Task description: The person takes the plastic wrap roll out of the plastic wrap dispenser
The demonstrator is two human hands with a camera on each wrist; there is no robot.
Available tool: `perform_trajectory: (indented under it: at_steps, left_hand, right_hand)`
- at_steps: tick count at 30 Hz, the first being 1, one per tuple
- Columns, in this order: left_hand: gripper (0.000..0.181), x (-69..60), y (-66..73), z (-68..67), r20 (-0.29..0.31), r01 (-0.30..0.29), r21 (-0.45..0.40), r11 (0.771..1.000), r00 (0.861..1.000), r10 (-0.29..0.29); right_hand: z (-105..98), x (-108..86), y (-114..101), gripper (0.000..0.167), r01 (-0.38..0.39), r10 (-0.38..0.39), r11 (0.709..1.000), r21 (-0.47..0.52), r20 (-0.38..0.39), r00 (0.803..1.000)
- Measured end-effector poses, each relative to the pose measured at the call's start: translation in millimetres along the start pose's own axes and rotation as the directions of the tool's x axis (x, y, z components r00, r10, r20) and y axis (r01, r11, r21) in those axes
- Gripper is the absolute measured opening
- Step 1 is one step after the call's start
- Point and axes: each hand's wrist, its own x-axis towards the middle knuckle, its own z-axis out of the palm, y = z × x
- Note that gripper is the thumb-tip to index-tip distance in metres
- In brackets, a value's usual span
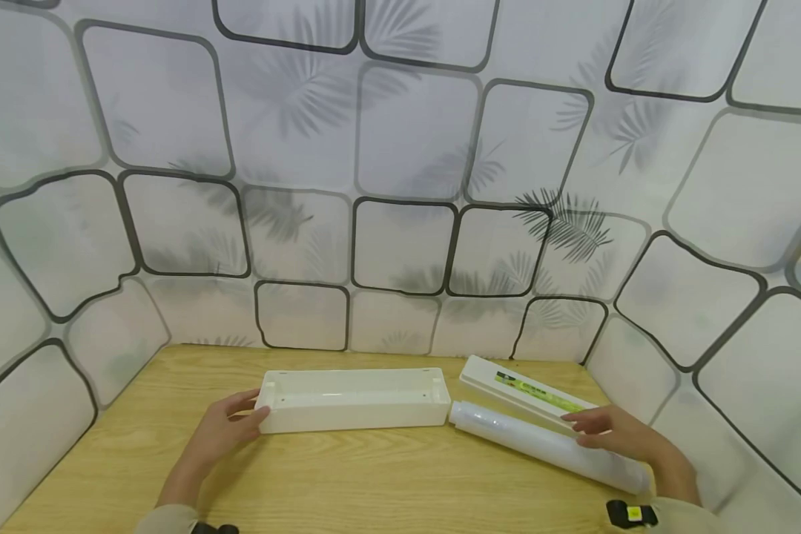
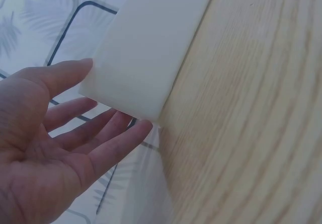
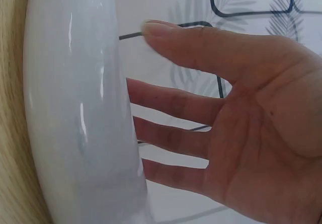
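Observation:
A long white plastic box (image 1: pixel 357 414), its open side up, lies on the wooden table. At its left end is my left hand (image 1: pixel 223 430), fingers loosely bent and thumb by the front corner; in the left wrist view fingertips meet the end of the box (image 2: pixel 146 48). To the right lies a roll of clear plastic wrap (image 1: pixel 547 445), set at a slant. Behind it is a narrow white lid (image 1: pixel 530 389) with a green label. Over the roll, near the lid's right end, my right hand (image 1: pixel 624 434) has its fingers extended and thumb apart, gripping nothing.
The wooden tabletop (image 1: pixel 347 482) runs back to a patterned cloth wall (image 1: pixel 300 237) with dark rounded squares and leaf prints. The same cloth encloses the left and right sides. Dark straps (image 1: pixel 630 513) sit on both wrists.

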Motion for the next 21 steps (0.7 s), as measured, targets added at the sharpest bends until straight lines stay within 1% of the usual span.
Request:
perform_trajectory:
  at_steps: [2, 4, 7, 9, 10, 12, 14, 16, 18, 19, 21]
  left_hand:
    - [0.062, 0.5, 0.6, 0.0, -0.005, -0.009, 0.010, 1.000, 1.000, 0.009]
    - [0.062, 1.3, 1.5, -0.1, -0.011, -0.022, 0.018, 1.000, 1.000, 0.022]
    - [0.061, 1.2, 4.2, -0.1, -0.022, -0.033, 0.043, 0.999, 0.999, 0.034]
    - [0.060, 0.9, 6.4, 0.3, -0.028, -0.046, 0.070, 0.997, 0.998, 0.048]
    - [0.059, 0.4, 7.7, 0.5, -0.031, -0.056, 0.095, 0.994, 0.998, 0.059]
    - [0.058, 0.2, 10.5, 0.9, -0.043, -0.090, 0.154, 0.984, 0.994, 0.098]
    - [0.057, -0.3, 14.3, 1.0, -0.054, -0.126, 0.220, 0.967, 0.988, 0.141]
    - [0.057, -1.0, 20.1, 1.0, -0.060, -0.158, 0.284, 0.946, 0.981, 0.182]
    - [0.058, -1.6, 27.5, 0.8, -0.052, -0.181, 0.322, 0.929, 0.977, 0.209]
    - [0.058, -1.8, 31.6, 0.7, -0.045, -0.191, 0.342, 0.920, 0.975, 0.219]
    - [0.058, -1.9, 39.3, 0.7, -0.027, -0.221, 0.365, 0.904, 0.969, 0.247]
  right_hand:
    - [2.1, 4.0, -3.6, 0.040, 0.028, -0.032, 0.998, -0.064, -0.049, 0.998]
    - [3.9, 8.7, -6.4, 0.037, 0.068, -0.078, 0.990, -0.121, -0.080, 0.994]
    - [8.1, 16.2, -11.6, 0.032, 0.102, -0.123, 0.979, -0.174, -0.117, 0.985]
    - [11.4, 21.6, -15.7, 0.031, 0.111, -0.140, 0.974, -0.198, -0.138, 0.980]
    - [13.4, 24.2, -18.7, 0.030, 0.103, -0.137, 0.972, -0.213, -0.153, 0.979]
    - [17.9, 30.0, -24.7, 0.029, 0.086, -0.139, 0.963, -0.256, -0.195, 0.971]
    - [22.8, 36.5, -30.8, 0.028, 0.078, -0.163, 0.945, -0.317, -0.250, 0.954]
    - [28.1, 42.4, -37.9, 0.028, 0.040, -0.167, 0.931, -0.363, -0.326, 0.931]
    - [33.2, 48.9, -44.7, 0.028, 0.007, -0.175, 0.926, -0.378, -0.413, 0.894]
    - [35.5, 52.4, -48.0, 0.029, -0.014, -0.170, 0.927, -0.374, -0.455, 0.874]
    - [39.6, 59.4, -54.7, 0.031, -0.056, -0.143, 0.936, -0.349, -0.520, 0.842]
